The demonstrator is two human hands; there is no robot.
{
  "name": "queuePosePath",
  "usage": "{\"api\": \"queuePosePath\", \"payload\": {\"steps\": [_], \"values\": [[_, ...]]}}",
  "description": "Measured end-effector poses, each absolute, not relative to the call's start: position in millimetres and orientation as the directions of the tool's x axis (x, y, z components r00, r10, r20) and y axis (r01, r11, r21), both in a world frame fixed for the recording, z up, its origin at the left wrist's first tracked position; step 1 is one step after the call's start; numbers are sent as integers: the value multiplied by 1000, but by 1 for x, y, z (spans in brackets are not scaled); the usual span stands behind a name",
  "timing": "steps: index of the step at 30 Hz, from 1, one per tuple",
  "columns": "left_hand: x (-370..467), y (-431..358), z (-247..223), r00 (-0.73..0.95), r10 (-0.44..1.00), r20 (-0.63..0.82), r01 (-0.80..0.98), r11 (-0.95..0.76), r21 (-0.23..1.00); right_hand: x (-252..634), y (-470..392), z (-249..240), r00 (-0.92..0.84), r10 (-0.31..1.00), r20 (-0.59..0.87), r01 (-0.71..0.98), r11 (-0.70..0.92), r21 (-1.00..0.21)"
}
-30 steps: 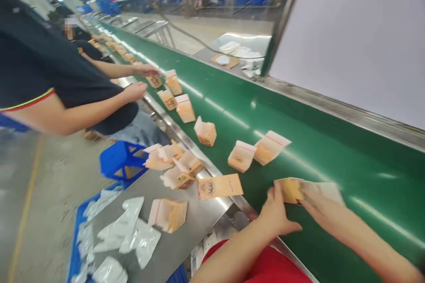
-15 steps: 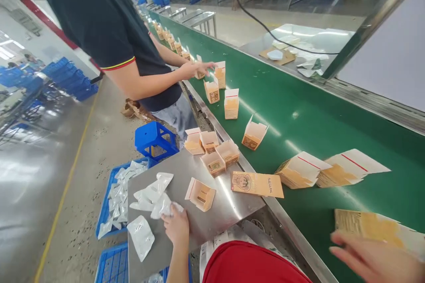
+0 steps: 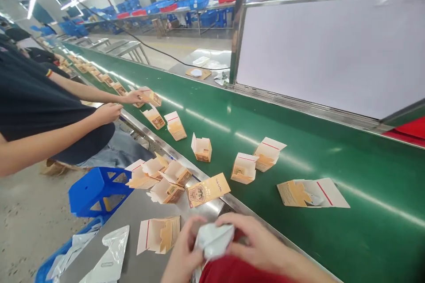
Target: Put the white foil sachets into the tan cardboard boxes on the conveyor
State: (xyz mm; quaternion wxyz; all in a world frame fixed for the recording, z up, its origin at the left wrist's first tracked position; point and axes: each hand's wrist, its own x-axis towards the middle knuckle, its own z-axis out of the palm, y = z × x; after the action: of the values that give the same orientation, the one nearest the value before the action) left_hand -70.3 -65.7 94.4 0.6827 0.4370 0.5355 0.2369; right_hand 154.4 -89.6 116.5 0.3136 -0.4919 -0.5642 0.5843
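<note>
A crumpled silvery-white pouch (image 3: 214, 239) is held between my two hands, just above the near edge of the metal table (image 3: 133, 212). My left hand (image 3: 186, 247) grips its left side, and my right hand (image 3: 247, 239) pinches its right side. An open orange-and-white box (image 3: 160, 234) lies beside my left hand. Beyond my hands a closed orange box (image 3: 208, 189) with a cartoon print rests across the table edge. Another white pouch (image 3: 111, 256) lies on the table at the left. On the green belt, an open box (image 3: 312, 193) lies on its side with something whitish inside.
Several open boxes (image 3: 166, 185) cluster at the table's far corner. More boxes stand along the green belt (image 3: 332, 163). At the left a person in a dark shirt (image 3: 43, 110) reaches over the belt. A blue stool (image 3: 89, 190) and a blue crate (image 3: 43, 269) are beside the table.
The view has swung right. My left hand has lifted a pouch from the table, and my right hand has come back from the box on the belt to hold the pouch too.
</note>
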Motion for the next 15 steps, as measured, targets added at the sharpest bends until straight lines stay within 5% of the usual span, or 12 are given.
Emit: {"api": "queuePosePath", "payload": {"steps": [3,5,7,10,13,15], "values": [[15,-48,59,184,893,-410,16,414,910,213,-107,109,241,933,-269,181,-315,-932],[57,-44,32,125,921,-369,118,355,927,263,-114,109,612,769,-183,213,-384,-899],[93,-42,9,143,927,-348,303,294,907,306,-110,108,777,629,20,345,-400,-849],[138,-40,-12,147,951,-272,455,180,872,343,-80,95,615,777,135,690,-447,-569],[165,-33,-22,100,980,-174,430,115,896,353,-38,74,270,941,-204,929,-311,-202],[170,-30,-26,101,985,-140,404,88,910,354,-18,59,99,930,-354,975,-162,-151]]}}
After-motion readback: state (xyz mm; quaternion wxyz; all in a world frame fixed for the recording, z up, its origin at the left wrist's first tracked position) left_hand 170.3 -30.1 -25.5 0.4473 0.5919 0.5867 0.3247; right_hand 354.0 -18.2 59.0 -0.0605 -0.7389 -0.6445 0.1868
